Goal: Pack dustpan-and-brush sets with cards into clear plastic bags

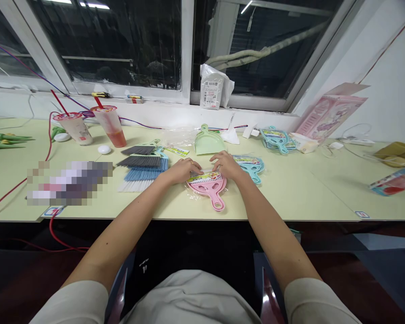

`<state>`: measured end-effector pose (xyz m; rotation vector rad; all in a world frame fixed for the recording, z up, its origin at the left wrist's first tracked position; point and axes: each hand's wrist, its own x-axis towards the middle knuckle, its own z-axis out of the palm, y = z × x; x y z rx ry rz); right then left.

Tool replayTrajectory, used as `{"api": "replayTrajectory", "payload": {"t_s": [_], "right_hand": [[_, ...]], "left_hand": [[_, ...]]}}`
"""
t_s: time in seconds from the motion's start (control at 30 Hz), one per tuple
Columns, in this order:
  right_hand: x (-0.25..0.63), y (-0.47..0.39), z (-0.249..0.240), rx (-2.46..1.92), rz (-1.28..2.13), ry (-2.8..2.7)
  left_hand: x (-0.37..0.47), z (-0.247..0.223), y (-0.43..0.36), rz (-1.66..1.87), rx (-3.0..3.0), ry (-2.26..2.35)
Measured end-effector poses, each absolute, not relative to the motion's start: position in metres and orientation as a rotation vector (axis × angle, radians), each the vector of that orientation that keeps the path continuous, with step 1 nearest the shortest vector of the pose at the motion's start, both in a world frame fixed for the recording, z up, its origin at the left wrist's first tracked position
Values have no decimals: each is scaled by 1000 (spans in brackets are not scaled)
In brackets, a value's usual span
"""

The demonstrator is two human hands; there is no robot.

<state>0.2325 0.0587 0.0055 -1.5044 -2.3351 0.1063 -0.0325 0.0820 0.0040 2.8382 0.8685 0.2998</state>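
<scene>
A pink dustpan (209, 189) in a clear plastic bag with a yellow-green label lies flat on the table in front of me, handle toward me. At the upper left edge of the bag, my left hand (185, 170) has its fingers closed on the packaging. Opposite it, my right hand (227, 164) grips the upper right edge with curled fingers. Just beyond the hands rests a bare light green dustpan (209, 143). Blue bagged dustpans (251, 167) lie right beside my right hand. Left of my left hand is a stack of small brushes (143, 168) with grey, blue and white bristles.
Two drink cups (110, 128) with red straws stand at the back left. A red cable (18, 182) runs over the left table edge. More bagged blue dustpans (277, 138) and a pink box (334, 112) are at the back right. A wrapped white package (216, 87) leans against the window.
</scene>
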Motion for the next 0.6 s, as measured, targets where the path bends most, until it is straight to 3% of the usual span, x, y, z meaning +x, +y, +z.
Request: {"api": "replayTrajectory", "payload": {"t_s": [0.6], "right_hand": [[260,69,0,-1609,111,-2199]], "left_hand": [[-35,2,83,297,2790,920]]}}
